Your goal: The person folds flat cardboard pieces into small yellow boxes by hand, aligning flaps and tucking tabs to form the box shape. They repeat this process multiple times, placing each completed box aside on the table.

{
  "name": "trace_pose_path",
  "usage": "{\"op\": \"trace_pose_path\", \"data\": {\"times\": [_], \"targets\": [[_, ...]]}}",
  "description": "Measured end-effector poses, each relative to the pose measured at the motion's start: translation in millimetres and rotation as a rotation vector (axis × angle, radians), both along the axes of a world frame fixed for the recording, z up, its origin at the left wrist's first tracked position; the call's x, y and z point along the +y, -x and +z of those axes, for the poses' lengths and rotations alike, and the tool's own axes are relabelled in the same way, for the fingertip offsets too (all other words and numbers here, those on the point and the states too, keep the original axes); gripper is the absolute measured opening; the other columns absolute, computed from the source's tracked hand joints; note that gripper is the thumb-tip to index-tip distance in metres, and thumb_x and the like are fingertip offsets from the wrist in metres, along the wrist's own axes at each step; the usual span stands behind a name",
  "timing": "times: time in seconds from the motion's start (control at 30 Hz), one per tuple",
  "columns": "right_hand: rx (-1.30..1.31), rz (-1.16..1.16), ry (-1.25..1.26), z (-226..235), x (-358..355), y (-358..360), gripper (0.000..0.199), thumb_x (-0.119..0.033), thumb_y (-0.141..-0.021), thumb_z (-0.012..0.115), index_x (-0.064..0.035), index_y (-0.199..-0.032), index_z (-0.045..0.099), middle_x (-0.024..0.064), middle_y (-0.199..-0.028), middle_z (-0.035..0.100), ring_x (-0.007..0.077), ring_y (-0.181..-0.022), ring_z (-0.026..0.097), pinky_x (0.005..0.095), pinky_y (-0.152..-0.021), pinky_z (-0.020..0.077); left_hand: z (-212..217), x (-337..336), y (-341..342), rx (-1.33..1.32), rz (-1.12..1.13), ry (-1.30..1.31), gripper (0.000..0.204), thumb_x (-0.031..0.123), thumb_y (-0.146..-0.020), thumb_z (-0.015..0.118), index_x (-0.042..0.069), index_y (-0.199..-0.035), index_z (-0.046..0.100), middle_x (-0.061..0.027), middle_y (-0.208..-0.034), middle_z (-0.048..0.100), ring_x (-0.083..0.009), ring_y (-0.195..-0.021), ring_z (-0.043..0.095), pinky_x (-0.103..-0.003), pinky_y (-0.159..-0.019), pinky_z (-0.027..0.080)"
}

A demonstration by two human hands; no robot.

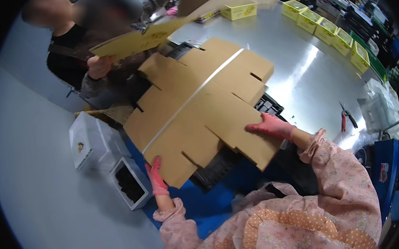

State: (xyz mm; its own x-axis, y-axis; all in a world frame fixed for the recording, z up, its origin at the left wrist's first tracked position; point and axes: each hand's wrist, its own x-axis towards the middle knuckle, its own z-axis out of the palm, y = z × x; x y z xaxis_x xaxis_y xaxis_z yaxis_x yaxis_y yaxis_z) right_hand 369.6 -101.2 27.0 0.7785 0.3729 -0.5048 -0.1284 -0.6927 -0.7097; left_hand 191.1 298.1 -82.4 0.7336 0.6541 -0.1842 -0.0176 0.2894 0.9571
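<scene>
A strapped bundle of flat brown cardboard box blanks (pixel 193 108) lies tilted in front of me, bound by a white strap (pixel 197 91). My left hand (pixel 157 177), in a pink glove, grips its near left corner. At the bundle's near right edge my right hand (pixel 274 127), also gloved in pink, is closed on the cardboard with the thumb on top; its other fingers are partly hidden. Black plastic crates (pixel 212 169) show beneath the bundle.
Across from me a co-worker's hand (pixel 100 67) holds a yellow printed sheet (pixel 141 41). Yellow boxes (pixel 325 29) stand along the metal table (pixel 293 61). Red-handled pliers (pixel 344 117) lie at right by a clear plastic bag (pixel 381 105). White bins (pixel 95 139) stand at left.
</scene>
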Motion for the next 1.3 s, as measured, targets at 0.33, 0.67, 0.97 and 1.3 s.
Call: {"op": "trace_pose_path", "data": {"times": [0.33,0.67,0.97,1.3], "targets": [[-0.575,-0.290,0.289,27.3,-178.2,-9.8,0.064,-0.045,-0.086,0.062,-0.0015,-0.131,0.049,0.0215,-0.126,0.057,0.0346,-0.118,0.054,0.0405,-0.100,0.0421,43.0,-50.6,15.7,0.472,0.374,-1.557,0.051,0.029,-0.092,0.065,-0.003,-0.129,0.049,-0.0246,-0.124,0.054,-0.0385,-0.114,0.051,-0.044,-0.099,0.042],[-0.333,-0.579,0.875,-137.0,-439.7,-45.1,0.082,-0.061,-0.065,0.072,-0.0007,-0.118,0.052,0.0219,-0.121,0.056,0.0374,-0.116,0.052,0.0434,-0.097,0.0437,62.8,-106.0,-105.3,0.313,-0.146,-1.504,0.062,0.022,-0.088,0.067,0.003,-0.140,0.041,-0.0238,-0.139,0.045,-0.0403,-0.128,0.044,-0.045,-0.107,0.037],[0.078,-0.368,-0.185,-25.7,-226.5,-40.2,0.049,-0.005,-0.082,0.053,-0.0048,-0.131,0.048,0.0042,-0.092,0.058,0.0119,-0.062,0.051,0.0261,-0.050,0.0439,40.6,-74.4,-167.5,0.699,-0.107,-1.561,0.026,0.028,-0.078,0.067,0.008,-0.095,0.065,-0.0172,-0.105,0.061,-0.0369,-0.102,0.055,-0.047,-0.089,0.045],[0.365,0.449,-0.747,6.8,52.6,-58.1,0.032,-0.017,-0.095,0.038,0.0008,-0.083,0.062,0.0089,-0.078,0.063,0.0163,-0.078,0.060,0.0292,-0.071,0.0479,46.6,-90.5,-195.8,0.731,-0.362,-1.616,0.019,0.020,-0.086,0.062,0.004,-0.096,0.058,-0.0170,-0.101,0.064,-0.0330,-0.097,0.061,-0.045,-0.080,0.049]]}}
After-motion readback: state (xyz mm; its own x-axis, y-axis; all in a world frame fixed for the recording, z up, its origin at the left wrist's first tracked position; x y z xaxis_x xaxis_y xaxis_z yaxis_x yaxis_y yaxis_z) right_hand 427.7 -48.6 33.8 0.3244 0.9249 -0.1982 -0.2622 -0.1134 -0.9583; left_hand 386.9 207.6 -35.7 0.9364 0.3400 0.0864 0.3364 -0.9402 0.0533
